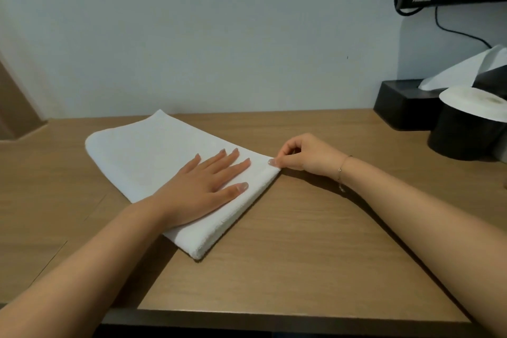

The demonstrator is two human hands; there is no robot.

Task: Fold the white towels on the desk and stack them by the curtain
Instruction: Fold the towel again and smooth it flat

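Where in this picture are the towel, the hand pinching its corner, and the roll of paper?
towel (153,151): head view, on its flat top face.
right hand (307,155): head view, on the back of the hand.
roll of paper (474,100): head view, on its white top.

Pale wall (192,35) behind wooden desk (301,255)

My left hand (204,189) hid part of the towel (142,156). At two o'clock, the picture's edge cut off the tissue box (403,101) and black roll holder (463,132).
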